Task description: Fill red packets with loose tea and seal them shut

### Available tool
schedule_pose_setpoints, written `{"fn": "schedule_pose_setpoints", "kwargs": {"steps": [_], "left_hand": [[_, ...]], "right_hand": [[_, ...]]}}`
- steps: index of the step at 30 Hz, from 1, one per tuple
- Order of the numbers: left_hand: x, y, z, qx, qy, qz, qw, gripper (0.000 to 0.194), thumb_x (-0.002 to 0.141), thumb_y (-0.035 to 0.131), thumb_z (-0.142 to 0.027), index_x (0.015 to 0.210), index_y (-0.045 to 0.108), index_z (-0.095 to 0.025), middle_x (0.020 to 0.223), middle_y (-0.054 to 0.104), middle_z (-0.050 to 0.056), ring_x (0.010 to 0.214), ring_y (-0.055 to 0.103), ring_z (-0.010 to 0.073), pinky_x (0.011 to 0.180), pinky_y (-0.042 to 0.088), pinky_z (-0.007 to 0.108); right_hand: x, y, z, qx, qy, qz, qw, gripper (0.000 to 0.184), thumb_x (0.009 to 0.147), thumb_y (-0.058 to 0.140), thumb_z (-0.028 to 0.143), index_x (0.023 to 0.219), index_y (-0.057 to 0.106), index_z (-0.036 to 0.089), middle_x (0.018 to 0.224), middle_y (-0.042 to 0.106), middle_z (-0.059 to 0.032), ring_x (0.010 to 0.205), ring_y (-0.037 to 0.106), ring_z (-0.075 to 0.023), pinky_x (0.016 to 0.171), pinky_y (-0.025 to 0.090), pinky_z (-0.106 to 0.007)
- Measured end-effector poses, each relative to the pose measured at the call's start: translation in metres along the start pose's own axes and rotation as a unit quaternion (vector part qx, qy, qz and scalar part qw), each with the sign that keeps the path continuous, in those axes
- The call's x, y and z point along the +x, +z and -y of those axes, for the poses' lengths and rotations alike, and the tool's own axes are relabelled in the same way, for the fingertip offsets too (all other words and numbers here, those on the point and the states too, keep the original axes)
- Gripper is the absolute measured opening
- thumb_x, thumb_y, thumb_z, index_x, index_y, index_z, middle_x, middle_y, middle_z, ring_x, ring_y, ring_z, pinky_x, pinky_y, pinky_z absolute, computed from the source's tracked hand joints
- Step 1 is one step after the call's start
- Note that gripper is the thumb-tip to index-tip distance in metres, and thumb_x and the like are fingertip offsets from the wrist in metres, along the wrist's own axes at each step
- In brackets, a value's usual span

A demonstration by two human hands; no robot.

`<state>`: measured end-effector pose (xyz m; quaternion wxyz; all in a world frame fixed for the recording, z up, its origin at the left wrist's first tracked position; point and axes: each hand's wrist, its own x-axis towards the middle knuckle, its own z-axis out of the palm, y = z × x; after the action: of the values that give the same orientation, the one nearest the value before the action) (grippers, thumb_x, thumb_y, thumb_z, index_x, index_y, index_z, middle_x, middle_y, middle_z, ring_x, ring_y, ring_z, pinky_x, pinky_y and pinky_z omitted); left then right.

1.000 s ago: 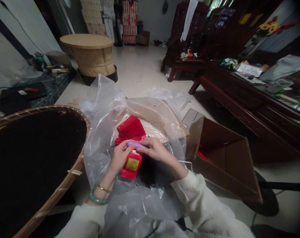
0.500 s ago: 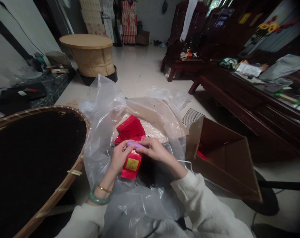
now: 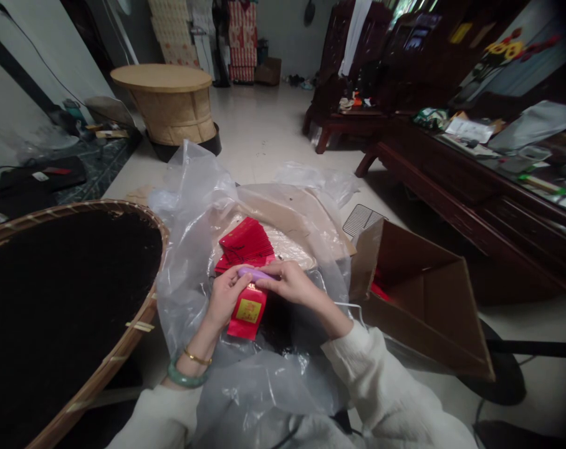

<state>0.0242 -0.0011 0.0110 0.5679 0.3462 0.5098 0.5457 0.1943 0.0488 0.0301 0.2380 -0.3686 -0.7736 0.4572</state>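
Both hands meet in the middle over a red pouch [image 3: 248, 312] with a yellow label. A small purple bag sealer [image 3: 255, 274] lies across the pouch's upper end. My left hand [image 3: 225, 298] is closed round the sealer's left end, thumb on top. My right hand [image 3: 290, 280] pinches its right end; how the fingers sit beneath is hidden. Just beyond the hands, a fanned stack of red pouches [image 3: 246, 240] rests in a box lined with clear plastic [image 3: 184, 231]. Dark loose material [image 3: 277, 321] shows beside the labelled pouch.
To the left stands a wide woven tray [image 3: 159, 249] filled with dark loose material. An open cardboard box [image 3: 432, 287] with something red inside is on the right, near a wire rack [image 3: 361, 218]. Farther back are a round-topped stand [image 3: 164, 78] and a dark wooden table [image 3: 432, 168].
Almost nothing differs. Both hands keep their hold on the sealer, and the pouch hangs in nearly the same place; the view has shifted very slightly.
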Motion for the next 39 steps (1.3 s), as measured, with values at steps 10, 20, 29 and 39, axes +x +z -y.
{"fn": "schedule_pose_setpoints", "kwargs": {"steps": [10,20,29,39], "left_hand": [[0.0003,-0.0011,0.0027,-0.003,0.000,0.001,1.000,0.048,0.060,0.081,-0.047,0.091,0.067,-0.013,0.073,0.069,0.002,0.063,0.061,0.0146,0.060,0.048,0.023],[0.0009,-0.0008,0.0039,0.010,0.003,-0.006,1.000,0.047,0.061,0.080,-0.047,0.091,0.068,-0.013,0.075,0.070,0.003,0.064,0.063,0.0155,0.060,0.049,0.024],[0.0011,-0.0015,0.0050,0.001,-0.001,-0.001,1.000,0.047,0.062,0.080,-0.047,0.092,0.068,-0.013,0.075,0.070,0.003,0.064,0.063,0.0158,0.060,0.049,0.024],[0.0043,-0.0043,0.0065,-0.009,-0.042,0.021,0.999,0.068,0.052,0.089,-0.035,0.112,0.064,-0.014,0.100,0.074,0.009,0.093,0.070,0.0238,0.081,0.055,0.031]], "right_hand": [[-0.0004,-0.0004,0.0001,-0.001,-0.002,0.008,1.000,0.030,0.088,0.066,0.036,0.112,0.074,0.021,0.102,0.075,-0.0044,0.088,0.067,-0.0227,0.078,0.047,-0.030],[-0.0007,-0.0009,-0.0021,0.008,-0.005,0.011,1.000,0.030,0.088,0.065,0.037,0.112,0.074,0.021,0.101,0.075,-0.0043,0.089,0.067,-0.0236,0.079,0.047,-0.031],[-0.0010,-0.0023,0.0006,0.009,0.001,0.011,1.000,0.030,0.088,0.066,0.036,0.111,0.074,0.020,0.100,0.075,-0.0041,0.088,0.067,-0.0235,0.078,0.047,-0.030],[0.0005,-0.0021,-0.0031,0.052,0.018,-0.023,0.998,0.036,0.084,0.067,0.040,0.109,0.074,0.017,0.093,0.074,-0.0054,0.082,0.065,-0.0221,0.074,0.047,-0.030]]}}
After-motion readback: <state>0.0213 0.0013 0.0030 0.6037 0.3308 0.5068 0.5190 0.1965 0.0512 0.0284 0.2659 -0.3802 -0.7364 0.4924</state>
